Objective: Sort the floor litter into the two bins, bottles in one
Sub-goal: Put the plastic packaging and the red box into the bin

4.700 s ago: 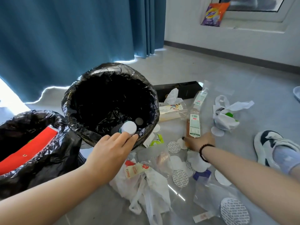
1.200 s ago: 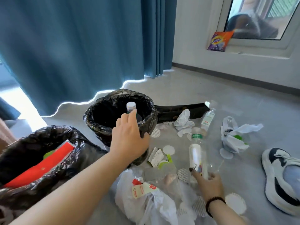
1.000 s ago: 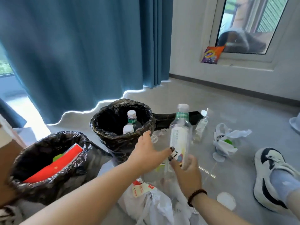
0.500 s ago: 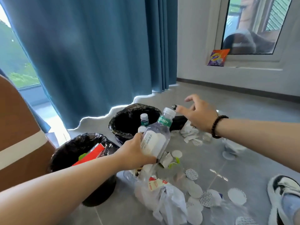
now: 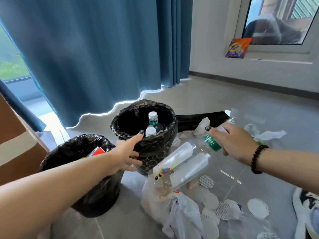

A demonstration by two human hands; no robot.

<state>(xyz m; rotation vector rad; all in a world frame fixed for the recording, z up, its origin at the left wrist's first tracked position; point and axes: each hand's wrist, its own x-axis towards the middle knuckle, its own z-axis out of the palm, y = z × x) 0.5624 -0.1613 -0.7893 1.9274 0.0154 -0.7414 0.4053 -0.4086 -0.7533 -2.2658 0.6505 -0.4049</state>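
A clear plastic bottle (image 5: pixel 186 161) with a green neck band hangs tilted above the litter, base toward me. My right hand (image 5: pixel 234 142) is shut on its neck and cap end. The far black-lined bin (image 5: pixel 165 107) holds two capped bottles (image 5: pixel 153 118) standing upright. My left hand (image 5: pixel 126 152) lies against this bin's front wall with fingers apart, the index finger up at the rim. The near black-lined bin (image 5: pixel 76 144) sits to the left and holds a red flat item (image 5: pixel 97 151).
A white plastic bag (image 5: pixel 172 207) and several round white discs (image 5: pixel 257 207) lie on the grey floor below the bottle. Behind are a black box (image 5: pixel 195 118), another bottle (image 5: pixel 233 116) and crumpled white wrapping (image 5: pixel 264 133). A shoe (image 5: pixel 305 204) is at right, a cardboard box (image 5: pixel 15 149) at left.
The bottle has passed from my left hand to my right, which now grips its neck. My left hand let go and moved forward onto the far bin.
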